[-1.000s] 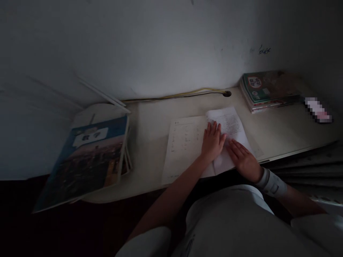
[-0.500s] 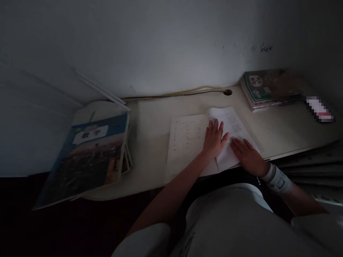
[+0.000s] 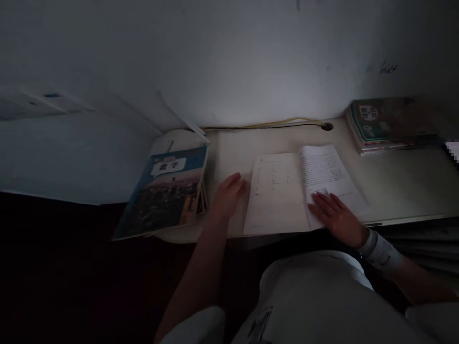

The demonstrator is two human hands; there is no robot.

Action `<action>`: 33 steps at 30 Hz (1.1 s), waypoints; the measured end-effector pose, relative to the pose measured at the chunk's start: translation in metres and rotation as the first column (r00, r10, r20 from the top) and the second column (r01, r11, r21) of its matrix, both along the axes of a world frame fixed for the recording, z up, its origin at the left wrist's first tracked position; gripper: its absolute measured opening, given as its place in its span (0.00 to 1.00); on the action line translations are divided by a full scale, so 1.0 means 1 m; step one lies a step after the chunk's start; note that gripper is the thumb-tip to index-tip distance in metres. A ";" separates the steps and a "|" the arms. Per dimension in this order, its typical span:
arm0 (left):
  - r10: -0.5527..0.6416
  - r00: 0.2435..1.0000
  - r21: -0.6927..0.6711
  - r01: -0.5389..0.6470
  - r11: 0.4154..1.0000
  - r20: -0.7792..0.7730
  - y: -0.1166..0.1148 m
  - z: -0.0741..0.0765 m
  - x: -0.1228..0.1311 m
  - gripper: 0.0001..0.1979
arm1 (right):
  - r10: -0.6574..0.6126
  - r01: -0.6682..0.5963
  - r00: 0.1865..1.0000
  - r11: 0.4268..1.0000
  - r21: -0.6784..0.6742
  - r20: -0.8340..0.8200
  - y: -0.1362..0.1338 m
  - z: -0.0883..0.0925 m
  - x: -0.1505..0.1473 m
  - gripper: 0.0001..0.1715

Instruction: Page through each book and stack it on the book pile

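An open booklet [image 3: 278, 196] of printed pages lies on the pale desk. My right hand [image 3: 337, 217] rests flat on the lower part of its right-hand page, fingers stretched out, with a grey band round the wrist. To the left of the booklet is my left hand [image 3: 227, 196], slightly smeared, its fingers loosely bent and nothing visible in them. It is between the booklet and a stack of books whose top one is a blue-covered textbook [image 3: 167, 191] with a city picture. Part of the right page's lower edge is hidden under my right hand.
Green-covered books [image 3: 390, 119] are stacked at the back right, near a pixelated object [image 3: 452, 150] at the frame's edge. A yellow cable [image 3: 283, 120] and a black one run along the wall to a desk hole [image 3: 327, 126]. The blue textbook overhangs the desk's front left edge.
My left hand has left the booklet's pages and moved left towards the blue textbook. My right hand stays on the right page. The view has turned left.
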State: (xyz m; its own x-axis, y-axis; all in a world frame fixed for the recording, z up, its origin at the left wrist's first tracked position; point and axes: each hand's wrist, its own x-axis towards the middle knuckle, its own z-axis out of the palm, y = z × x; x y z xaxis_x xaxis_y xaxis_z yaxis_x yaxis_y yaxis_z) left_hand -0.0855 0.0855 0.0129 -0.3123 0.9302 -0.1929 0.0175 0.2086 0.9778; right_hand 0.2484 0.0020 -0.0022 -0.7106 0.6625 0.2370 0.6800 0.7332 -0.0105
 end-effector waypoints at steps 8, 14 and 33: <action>-0.069 0.969 -0.225 0.124 0.967 0.238 -0.018 0.013 -0.015 0.10 | -0.022 0.022 1.000 0.999 0.045 -0.004 -0.003 -0.009 0.004 0.32; -0.192 0.759 -0.093 0.172 0.981 -0.622 -0.002 0.003 -0.015 0.19 | 0.020 -0.020 1.000 0.996 0.087 0.007 -0.004 -0.002 -0.003 0.30; -0.279 0.048 -0.258 0.254 0.932 -0.959 -0.008 -0.023 -0.004 0.26 | 0.072 -0.066 0.995 0.994 0.086 -0.072 -0.009 -0.003 0.018 0.24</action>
State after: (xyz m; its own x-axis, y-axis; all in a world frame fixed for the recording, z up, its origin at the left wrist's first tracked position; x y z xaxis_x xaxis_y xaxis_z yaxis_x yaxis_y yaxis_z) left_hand -0.0890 0.0772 -0.0097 0.0348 0.9987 0.0369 0.9984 -0.0364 0.0423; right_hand 0.2663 -0.0067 -0.0055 -0.7324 0.5879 0.3435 0.6271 0.7789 0.0039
